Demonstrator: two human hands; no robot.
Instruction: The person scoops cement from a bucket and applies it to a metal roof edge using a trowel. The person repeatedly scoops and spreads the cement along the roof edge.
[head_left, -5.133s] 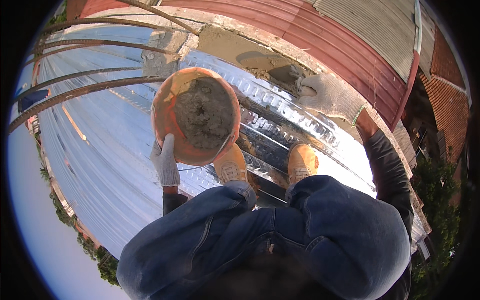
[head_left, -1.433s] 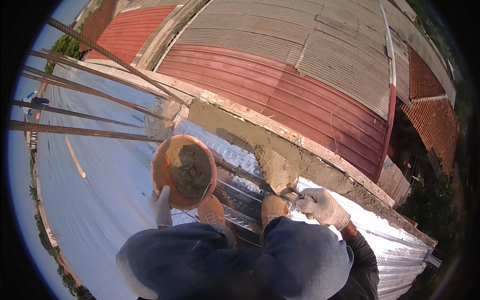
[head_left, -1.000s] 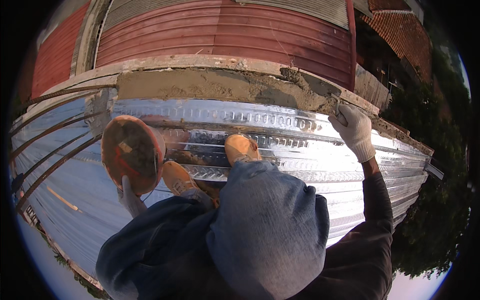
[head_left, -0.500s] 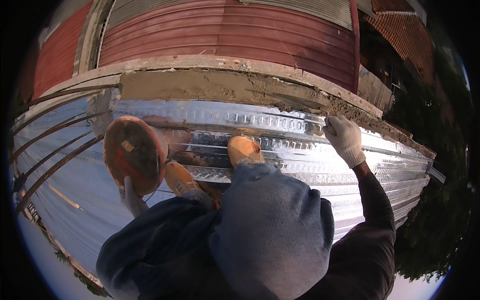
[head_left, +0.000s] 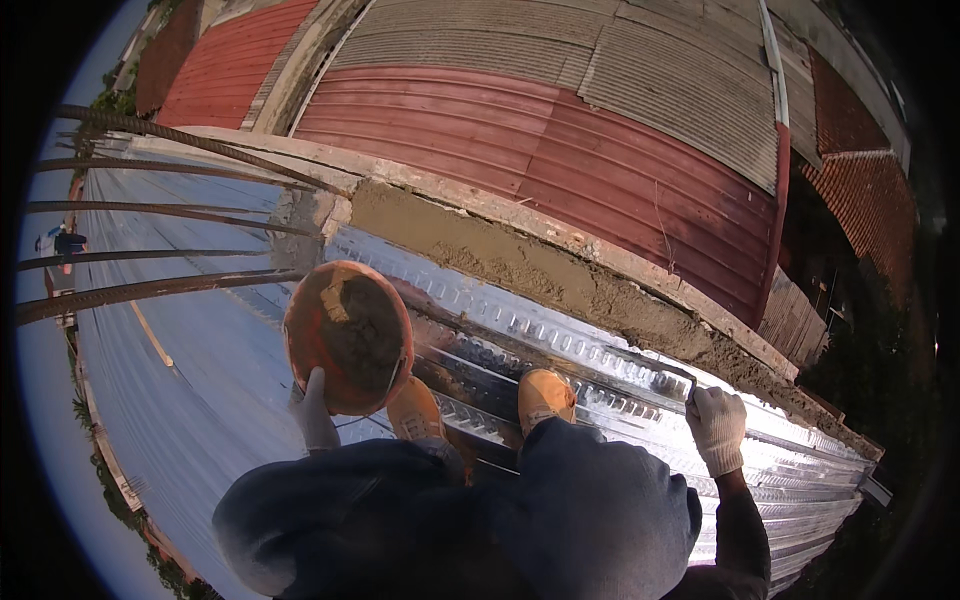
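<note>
Outdoors: shiny ribbed metal deck point(head_left: 215, 370), mortar strip point(head_left: 520, 270) along its edge, red roofing point(head_left: 430, 125) beyond, rebar point(head_left: 160, 290) at left. Left hand point(head_left: 317, 412) grips orange bucket point(head_left: 306, 340) of grey mix point(head_left: 375, 325), just beside left shoe point(head_left: 415, 408). Right hand point(head_left: 716, 428) clenched around trowel point(head_left: 692, 387), near strip.

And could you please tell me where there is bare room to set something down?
The metal sheeting lies bare between the orange bucket and the wooden strip, and between the right shoe and right hand. It is crowded where bucket, left hand and left shoe bunch together, beneath the rebar, and along the mortar bed.
</note>
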